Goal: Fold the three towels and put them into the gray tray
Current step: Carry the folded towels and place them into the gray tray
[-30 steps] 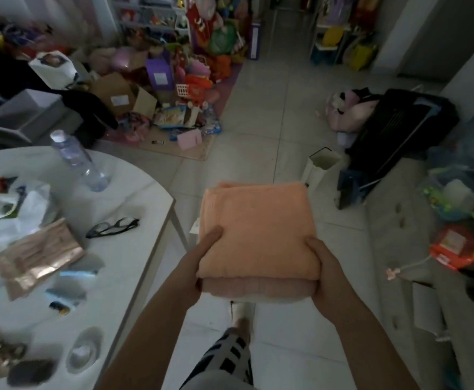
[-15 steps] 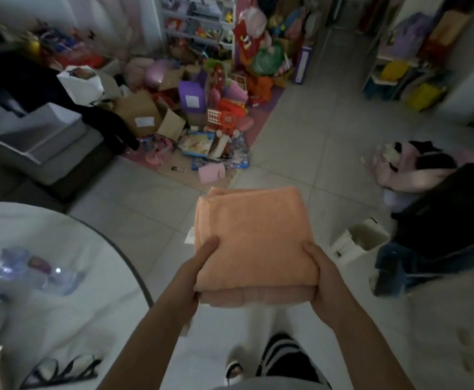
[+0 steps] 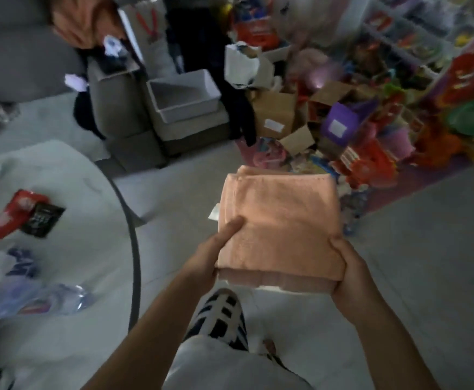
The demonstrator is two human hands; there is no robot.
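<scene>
You have the folded peach towels stacked and carried in front of you at waist height, over the floor, with the round white bench off at nine o'clock. Your left hand clamps the near-left corner with the thumb laid flat on top, and your right hand wraps the near-right corner — both closed firmly on the stack. I can make out at least two layers at the near edge; whether all three are there I cannot tell. The gray tray sits empty at about eleven o'clock, on a gray seat well ahead of the stack. To do this step well, keep the stack level and your thumbs pressing down so the folds don't slide apart. Line the long side up with the tray's long side, lower it in flat — then slip your fingers out sideways.
</scene>
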